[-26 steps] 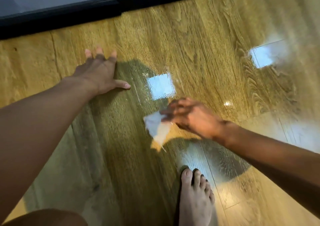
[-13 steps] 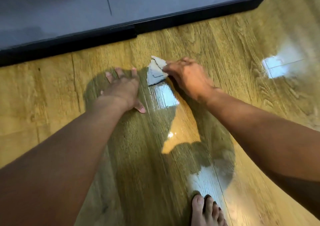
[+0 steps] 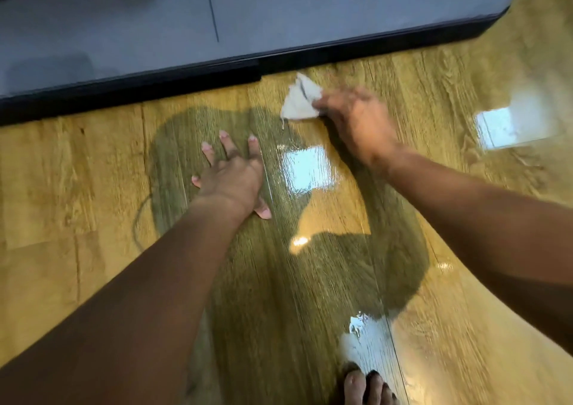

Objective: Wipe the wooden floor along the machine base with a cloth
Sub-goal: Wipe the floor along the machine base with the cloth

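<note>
Looked limp and light: small crumpled off-white cloth, soft enough to bunch under fingertips, a loose thread dangling from its lower corner. Best gripped at the bunched rear edge, as here, leaving the front to drag flat. Lay on the glossy honey-brown wooden plank floor, just beside the black-edged grey machine base without clearly touching it. Pinched at its right edge by the right hand, fingers curled and motion-blurred. Planted flat on the boards to the left, well apart from the cloth: the left hand, fingers spread, holding nothing. Judged slippery, given the bright reflections on the floor. Bare toes visible at the bottom edge.
</note>
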Tool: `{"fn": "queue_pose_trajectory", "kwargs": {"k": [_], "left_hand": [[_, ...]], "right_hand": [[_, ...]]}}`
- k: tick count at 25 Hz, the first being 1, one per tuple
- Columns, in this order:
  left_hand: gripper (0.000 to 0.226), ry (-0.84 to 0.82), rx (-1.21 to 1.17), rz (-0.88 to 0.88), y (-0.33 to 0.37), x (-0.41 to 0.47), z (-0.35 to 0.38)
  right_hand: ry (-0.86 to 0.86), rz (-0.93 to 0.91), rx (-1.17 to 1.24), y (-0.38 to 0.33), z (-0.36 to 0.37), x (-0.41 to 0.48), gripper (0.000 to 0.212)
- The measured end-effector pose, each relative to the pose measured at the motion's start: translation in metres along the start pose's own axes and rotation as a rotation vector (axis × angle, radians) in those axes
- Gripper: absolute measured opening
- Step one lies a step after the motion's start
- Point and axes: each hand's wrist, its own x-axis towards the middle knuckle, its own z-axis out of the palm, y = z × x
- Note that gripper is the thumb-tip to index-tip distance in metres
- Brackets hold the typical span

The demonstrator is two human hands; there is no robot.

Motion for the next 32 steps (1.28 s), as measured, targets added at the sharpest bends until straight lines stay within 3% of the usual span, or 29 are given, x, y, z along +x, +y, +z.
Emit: {"fn": "queue_pose_trajectory", "kwargs": {"k": [3, 5, 8, 10, 14, 16, 19, 21, 24, 26, 30, 32], "left_hand": [[0.136, 0.020, 0.026, 0.013, 0.000, 0.002, 0.004], [0.136, 0.033, 0.025, 0.021, -0.002, 0.003, 0.005], [0.138, 0.010, 0.009, 0.015, -0.001, 0.002, 0.003], [0.139, 0.005, 0.002, 0.006, 0.000, 0.003, 0.001], [0.141, 0.021, -0.012, -0.014, 0.002, 0.004, 0.000], [0.141, 0.017, -0.015, -0.020, 0.002, 0.003, 0.000], [0.139, 0.005, -0.020, -0.026, 0.003, -0.002, -0.003], [0.138, 0.000, -0.038, -0.024, 0.005, -0.005, -0.006], [0.135, -0.011, -0.072, -0.029, 0.005, -0.009, -0.007], [0.134, -0.004, -0.063, -0.024, 0.006, -0.008, -0.006], [0.134, 0.015, -0.028, -0.023, 0.005, -0.010, -0.006], [0.134, 0.021, -0.023, -0.022, 0.004, -0.013, -0.005]], "right_hand": [[-0.148, -0.229, 0.078, -0.012, -0.009, -0.084, 0.040], [-0.164, -0.331, 0.099, 0.002, -0.011, -0.068, 0.044], [-0.095, -0.054, 0.088, 0.001, -0.010, -0.026, 0.038], [-0.064, -0.039, 0.084, -0.010, -0.001, -0.061, 0.035], [-0.110, -0.393, 0.167, -0.022, -0.010, -0.175, 0.045], [-0.131, -0.356, 0.188, -0.014, -0.013, -0.154, 0.041], [-0.078, -0.141, 0.142, -0.022, -0.011, -0.112, 0.037], [-0.075, -0.053, 0.154, -0.034, -0.008, -0.141, 0.043], [-0.108, -0.193, 0.213, -0.052, -0.012, -0.230, 0.034], [-0.134, -0.297, 0.203, -0.046, -0.015, -0.235, 0.031], [-0.047, -0.226, 0.016, -0.040, -0.014, -0.173, 0.045], [-0.011, -0.203, -0.017, -0.049, -0.011, -0.195, 0.048]]}}
